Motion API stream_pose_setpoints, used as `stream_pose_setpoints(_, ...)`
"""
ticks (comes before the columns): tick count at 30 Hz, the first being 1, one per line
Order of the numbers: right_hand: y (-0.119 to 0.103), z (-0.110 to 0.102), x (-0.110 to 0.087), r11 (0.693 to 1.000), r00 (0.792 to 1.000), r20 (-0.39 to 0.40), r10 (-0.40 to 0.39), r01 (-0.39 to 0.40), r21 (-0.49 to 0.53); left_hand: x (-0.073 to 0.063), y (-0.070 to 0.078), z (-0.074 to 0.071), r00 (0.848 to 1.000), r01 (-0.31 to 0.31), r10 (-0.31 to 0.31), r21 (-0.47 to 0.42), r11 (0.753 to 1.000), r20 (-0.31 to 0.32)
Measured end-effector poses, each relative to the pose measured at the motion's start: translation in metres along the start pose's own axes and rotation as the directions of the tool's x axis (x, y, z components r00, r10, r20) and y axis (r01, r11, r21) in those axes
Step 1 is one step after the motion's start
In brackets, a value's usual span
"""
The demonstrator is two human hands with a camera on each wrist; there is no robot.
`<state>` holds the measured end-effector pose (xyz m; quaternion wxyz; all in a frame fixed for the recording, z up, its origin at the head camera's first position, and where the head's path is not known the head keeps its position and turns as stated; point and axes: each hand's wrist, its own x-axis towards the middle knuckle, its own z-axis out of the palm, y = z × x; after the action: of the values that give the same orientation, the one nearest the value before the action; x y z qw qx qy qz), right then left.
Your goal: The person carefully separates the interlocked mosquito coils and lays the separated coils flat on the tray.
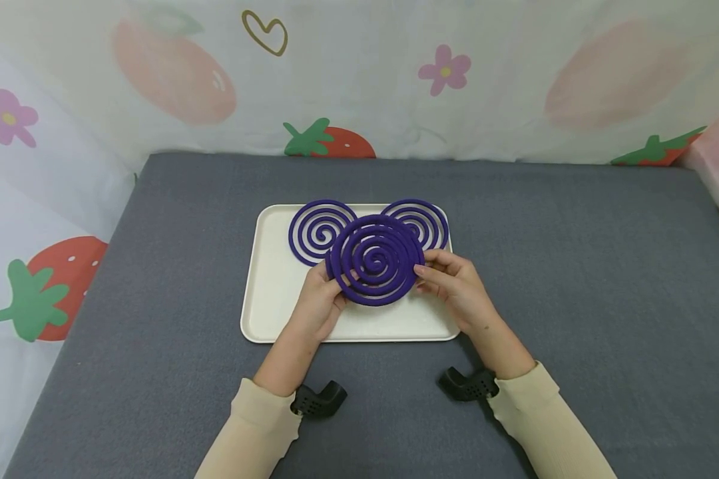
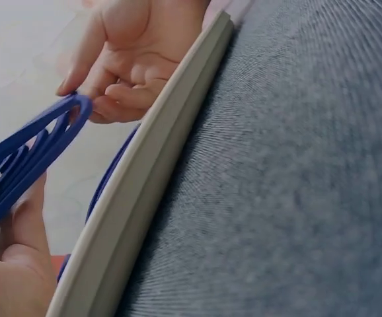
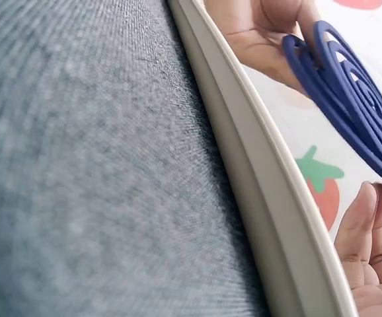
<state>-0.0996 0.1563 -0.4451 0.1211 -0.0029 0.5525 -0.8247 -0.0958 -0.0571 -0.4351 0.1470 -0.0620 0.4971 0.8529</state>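
Both hands hold a purple mosquito coil [image 1: 376,261] over the tray, its face tilted toward the head camera. Seen edge-on in the left wrist view, the held coil [image 2: 78,115] shows two layers lying close together and slightly splayed. My left hand [image 1: 317,303] grips its lower left edge, thumb on the front and fingers behind. At the right edge, my right hand [image 1: 455,286] pinches it between thumb and fingers. Behind it on the white tray [image 1: 284,313] lie two more purple coils, a left one [image 1: 291,234] and a right one [image 1: 446,229], both partly covered by the held coil.
The tray's raised rim [image 3: 270,165] stands close by the hands. Grey cloth [image 1: 575,266] covers the table around it. A white curtain [image 1: 359,80] with strawberries and flowers hangs behind the table. Each wrist wears a black camera mount [image 1: 320,400].
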Motion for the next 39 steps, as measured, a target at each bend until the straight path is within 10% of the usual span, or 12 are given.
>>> stream_pose_setpoints(13,0.0022,0.0021,0.0005,1.000,0.999,0.034,0.013,-0.012,-0.026,-0.0015,0.0000,0.0008,0.990,-0.114,0.131,-0.249,0.962,0.056)
stream_pose_setpoints(19,0.0035,0.0018,0.0003,1.000,0.996,0.086,0.005,-0.004,-0.014,-0.0039,-0.0003,0.0008,0.982,-0.078,0.112,-0.216,0.973,0.153)
stream_pose_setpoints(39,0.0031,0.0013,0.0000,0.999,0.996,0.087,-0.030,0.027,0.033,-0.0018,-0.0033,0.0002,0.975,-0.081,0.110,-0.154,0.985,0.191)
